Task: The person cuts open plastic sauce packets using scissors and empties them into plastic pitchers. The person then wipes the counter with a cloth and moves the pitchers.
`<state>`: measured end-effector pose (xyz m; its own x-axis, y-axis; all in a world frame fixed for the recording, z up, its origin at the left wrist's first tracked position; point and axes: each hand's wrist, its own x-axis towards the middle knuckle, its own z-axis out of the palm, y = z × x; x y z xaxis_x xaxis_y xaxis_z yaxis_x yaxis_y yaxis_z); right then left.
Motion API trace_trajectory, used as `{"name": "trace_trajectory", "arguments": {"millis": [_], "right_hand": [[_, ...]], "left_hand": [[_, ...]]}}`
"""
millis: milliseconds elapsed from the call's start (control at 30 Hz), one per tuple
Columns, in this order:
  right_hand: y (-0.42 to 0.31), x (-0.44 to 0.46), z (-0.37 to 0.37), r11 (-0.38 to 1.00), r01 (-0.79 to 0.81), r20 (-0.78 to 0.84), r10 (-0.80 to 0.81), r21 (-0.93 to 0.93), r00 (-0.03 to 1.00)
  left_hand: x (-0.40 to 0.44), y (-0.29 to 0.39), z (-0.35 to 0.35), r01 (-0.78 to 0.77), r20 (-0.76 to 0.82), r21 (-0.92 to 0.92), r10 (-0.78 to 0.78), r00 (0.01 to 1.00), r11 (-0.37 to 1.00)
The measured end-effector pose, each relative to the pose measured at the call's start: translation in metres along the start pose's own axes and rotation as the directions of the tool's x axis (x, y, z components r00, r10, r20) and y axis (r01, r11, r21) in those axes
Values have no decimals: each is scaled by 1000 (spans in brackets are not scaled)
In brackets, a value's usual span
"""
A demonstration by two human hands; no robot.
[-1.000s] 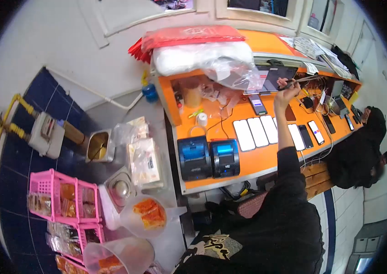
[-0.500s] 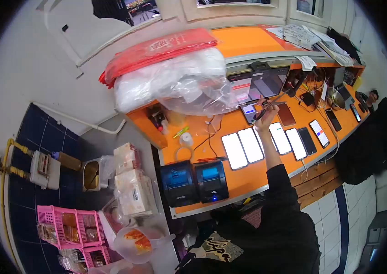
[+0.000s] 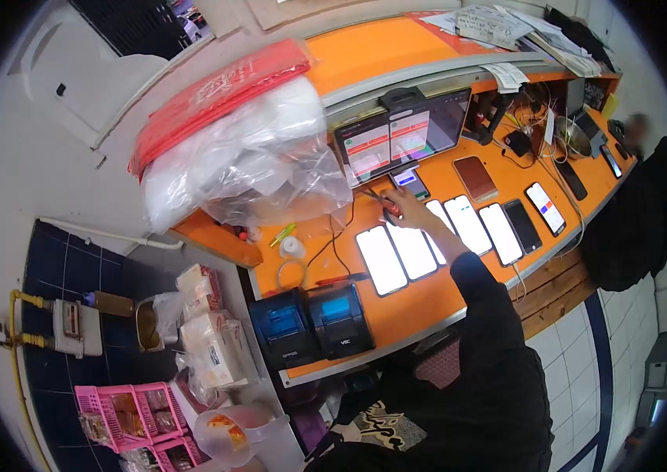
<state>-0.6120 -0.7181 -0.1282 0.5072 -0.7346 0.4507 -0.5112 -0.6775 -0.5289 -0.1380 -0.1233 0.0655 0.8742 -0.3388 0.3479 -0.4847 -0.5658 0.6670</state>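
My right hand [image 3: 408,211] reaches over the orange desk from a black sleeve, its fingers closed round what looks like a pair of scissors [image 3: 390,206] with a dark and reddish handle. The thin blades point up and left, toward the foot of the monitor [image 3: 408,134]. Just beyond the fingers stands a small device with a lit screen [image 3: 410,182]. Under the hand and wrist are phones with bright white screens, among them a phone [image 3: 381,261] and another phone [image 3: 413,253]. My left hand is out of view.
Two black printers [image 3: 339,318] occupy the desk's near left. Plastic bags [image 3: 247,149] bulge over its back left corner. A brown notebook [image 3: 475,179], more phones and tangled cables [image 3: 534,141] lie to the right. Pink baskets [image 3: 133,414] are lower left; a person in black [image 3: 636,220] is far right.
My right hand has come down and left, from before the monitor to just above the phones. The scissors have turned from pointing up-right to up-left. The camera view has shifted.
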Motion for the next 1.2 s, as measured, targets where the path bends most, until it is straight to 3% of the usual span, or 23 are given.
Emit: {"name": "trace_trajectory", "arguments": {"millis": [100,367,433,533,567,633,667,733,767,900,967,1100,1167,1200], "right_hand": [[2,12,-2,986,-155,49,158,-59,986],[15,16,6,996,-20,-128,8,-87,992],[9,22,-1,946,-321,156,325,-54,933],[2,26,-7,911,-407,177,391,65,903],[-1,24,-5,911,-408,176,392,65,903],[-7,16,3,980,-197,-41,195,-39,980],[-11,7,7,979,-199,-40,197,-38,980],[-34,-14,10,999,-20,-221,28,39,975],[-48,-29,8,986,-139,-105,148,95,983],[-107,-101,0,981,-181,-184,190,67,964],[-128,-135,10,828,-300,-298,471,473,830],[-197,-183,15,742,-254,-348,550,620,759],[-237,-193,23,572,-201,-279,640,795,716],[-254,-197,31,573,-199,-280,638,795,717]], "left_hand": [[-2,1,0,-3,-8,4,3,1000,1000],[0,0,-3,12,-30,15,-11,999,1000],[0,-1,-6,11,-35,16,-11,999,1000],[-3,-6,-8,11,-43,11,-10,999,1000],[-4,-7,-10,13,-45,8,-12,999,1000],[-5,-11,-13,11,-50,7,-11,999,1000],[-5,-12,-14,10,-50,7,-10,999,1000],[-7,-16,-18,9,-51,5,-9,999,1000],[-6,-16,-20,3,-52,5,-3,999,1000],[-5,-29,-31,-12,-56,-17,11,998,1000],[-7,-37,-40,-15,-57,-27,14,998,1000],[-11,-54,-55,-22,-65,-53,19,998,998],[-14,-63,-65,-24,-69,-67,19,997,997],[-15,-69,-71,-23,-72,-72,18,997,997]]}}
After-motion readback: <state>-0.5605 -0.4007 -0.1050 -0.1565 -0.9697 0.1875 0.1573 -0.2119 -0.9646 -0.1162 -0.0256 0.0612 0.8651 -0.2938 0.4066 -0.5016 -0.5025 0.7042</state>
